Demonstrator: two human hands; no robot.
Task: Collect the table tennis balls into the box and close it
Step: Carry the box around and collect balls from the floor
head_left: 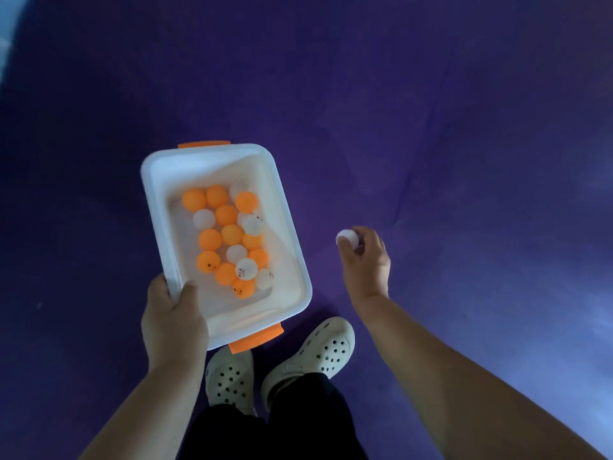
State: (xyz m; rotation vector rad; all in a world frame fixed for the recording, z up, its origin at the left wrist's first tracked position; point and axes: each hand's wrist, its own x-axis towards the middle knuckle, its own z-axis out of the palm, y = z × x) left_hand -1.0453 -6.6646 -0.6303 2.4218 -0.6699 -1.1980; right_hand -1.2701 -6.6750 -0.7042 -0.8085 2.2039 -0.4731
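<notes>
Centrally, a lidless white box (205, 167) is held above a purple floor (431, 127), tilted in the view with one short end toward the person. An orange latch (204, 144) sits on the far end and another (255, 340) on the near end. Orange and white balls (229, 237) lie loose on the box's bottom, clustered together and touching.

The left hand (172, 320) grips the near left corner of the box: its thumb (189, 293) hooks over the rim onto the inner wall, while the other fingers pass beneath and are hidden.

The right hand (366, 263) is well to the right of the box, apart from it. Its curled fingers (368, 234) pinch a single white ball (347, 239), which protrudes at the fingertips on the side facing the box and is clear of the palm.

Two pale perforated clogs (326, 346) stand on the floor just below the box's near end.
</notes>
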